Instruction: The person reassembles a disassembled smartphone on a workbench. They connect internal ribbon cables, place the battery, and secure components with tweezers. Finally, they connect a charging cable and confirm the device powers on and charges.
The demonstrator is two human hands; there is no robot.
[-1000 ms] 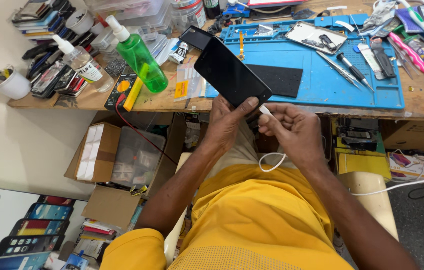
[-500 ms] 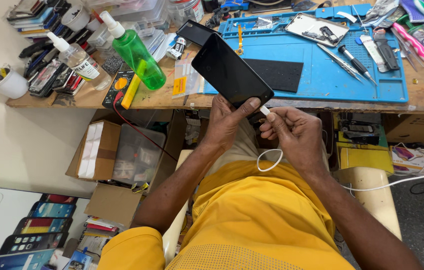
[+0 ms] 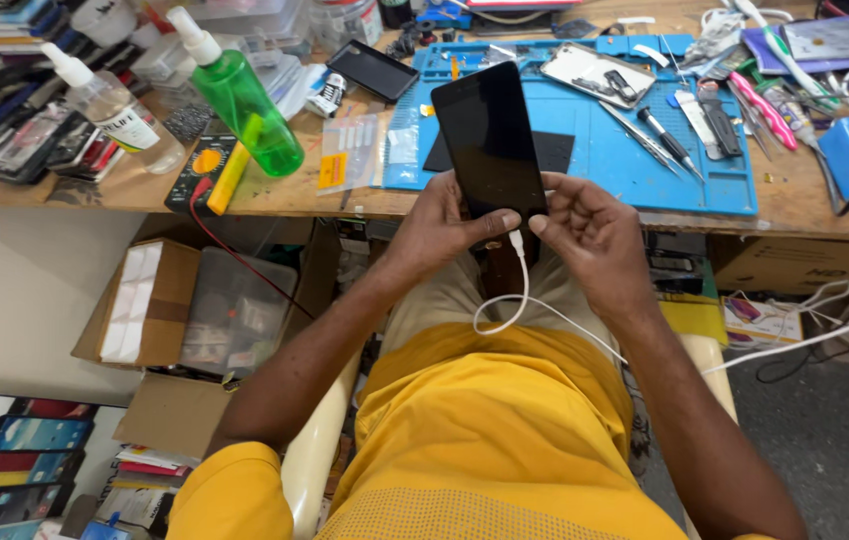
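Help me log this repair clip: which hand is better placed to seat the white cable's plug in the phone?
Right hand: its fingers pinch the white cable at the phone base, while the left hand grips the phone.

Your hands have free room in front of the bench edge, above your lap, but the white cable (image 3: pixel 504 305) loops there. On the blue mat (image 3: pixel 584 165), the tools (image 3: pixel 669 130) block the right side. The green bottle (image 3: pixel 239 95) and the multimeter (image 3: pixel 206 170) crowd the left.
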